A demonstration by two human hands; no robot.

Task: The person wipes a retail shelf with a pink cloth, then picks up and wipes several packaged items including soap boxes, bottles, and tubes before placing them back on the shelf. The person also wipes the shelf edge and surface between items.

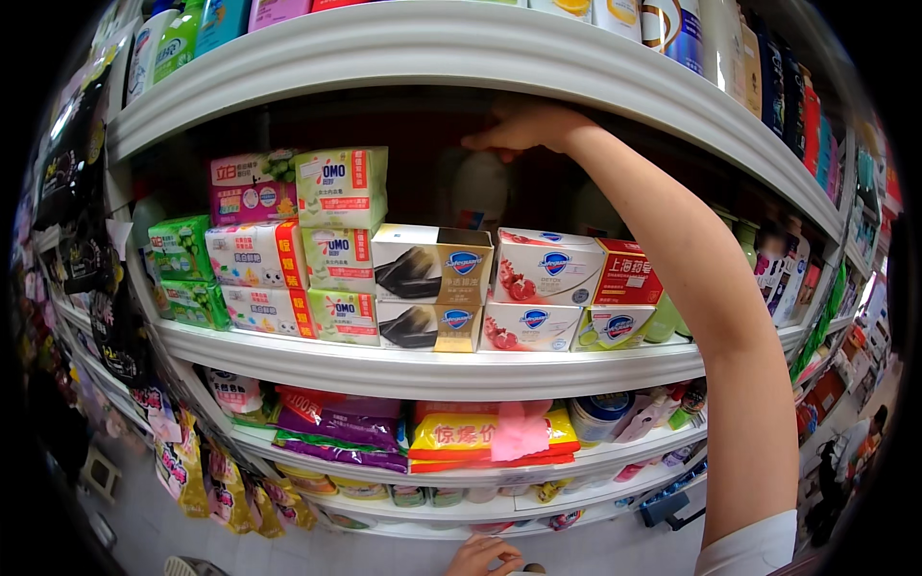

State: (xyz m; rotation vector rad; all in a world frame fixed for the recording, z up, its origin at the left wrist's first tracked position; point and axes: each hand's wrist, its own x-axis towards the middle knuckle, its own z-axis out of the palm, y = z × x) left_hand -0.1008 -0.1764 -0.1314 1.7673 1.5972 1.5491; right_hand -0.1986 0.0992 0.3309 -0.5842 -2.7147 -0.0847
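Note:
My right hand reaches into the shaded back of a white shelf, just above a pale bottle. Its fingers are at the bottle's top; the dimness hides whether they grip it. In front stand stacked Safeguard soap boxes, with a red soap box at their right. Left of them are green-and-white soap packs, white-and-orange packs, a pink pack and green packs. My left hand is low at the bottom edge, fingers curled, with part of it cut off; whether it holds anything is unclear.
The upper shelf board runs close above my right hand and carries bottles. Lower shelves hold purple bags, yellow-and-red bags and tubs. Golden packets hang at the left. A person is at the far lower right.

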